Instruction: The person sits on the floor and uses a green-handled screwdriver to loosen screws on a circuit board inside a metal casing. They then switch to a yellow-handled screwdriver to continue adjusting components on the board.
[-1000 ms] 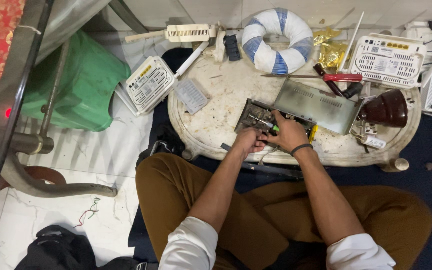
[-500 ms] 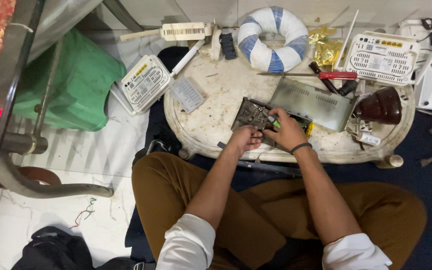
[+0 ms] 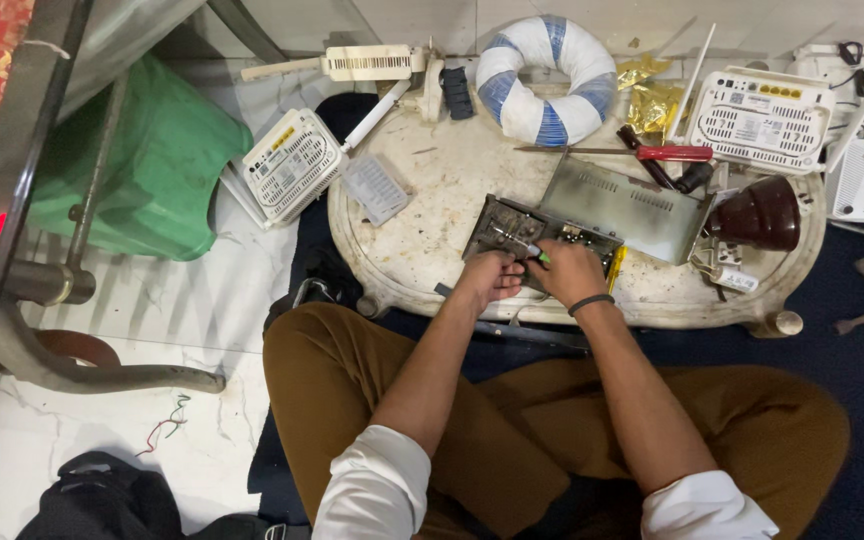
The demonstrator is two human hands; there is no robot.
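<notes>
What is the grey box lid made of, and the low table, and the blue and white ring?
The grey lid looks like dull sheet metal: flat, thin, with vent slots. The low table seems to be pale stone or marble, scuffed and stained. The ring looks wrapped in blue and white tape or cloth; what lies inside is hidden.

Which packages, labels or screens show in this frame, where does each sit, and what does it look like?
Pale label with a yellow patch: on the white vented box leaning at the low table's left edge.
Row of yellow sockets: along the top edge of the white vented box at the table's far right.
Crinkled gold foil packets: beside the blue-and-white ring.
No screens visible.
</notes>
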